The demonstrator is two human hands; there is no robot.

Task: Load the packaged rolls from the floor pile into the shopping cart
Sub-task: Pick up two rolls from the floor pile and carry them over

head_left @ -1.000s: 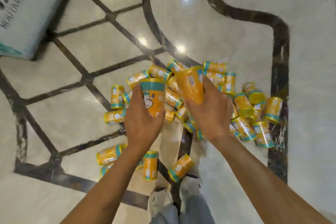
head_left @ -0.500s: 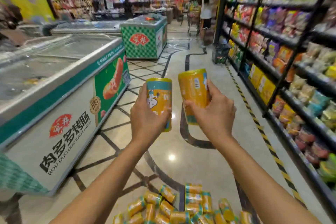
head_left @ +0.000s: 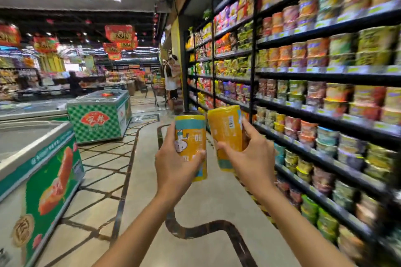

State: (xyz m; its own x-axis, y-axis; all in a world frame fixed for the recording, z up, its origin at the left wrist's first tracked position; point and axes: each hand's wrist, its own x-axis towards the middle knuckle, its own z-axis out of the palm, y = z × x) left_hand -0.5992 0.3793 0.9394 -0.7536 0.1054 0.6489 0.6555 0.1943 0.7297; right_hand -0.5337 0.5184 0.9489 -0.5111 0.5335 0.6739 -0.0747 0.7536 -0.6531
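I hold two packaged rolls upright at chest height, side by side. My left hand grips a yellow roll with a teal band and a cartoon figure. My right hand grips a second yellow roll with a barcode label, tilted slightly left. The two rolls nearly touch. The floor pile and the shopping cart I am loading are out of view.
Tall shelves of instant noodle cups line the right side. Chest freezers stand on the left. The tiled aisle runs ahead between them. A person with a cart stands far down the aisle.
My view has risen from the floor pile and swung right toward the shelves. Both hands kept their rolls and lifted them; the pile has dropped out of sight.
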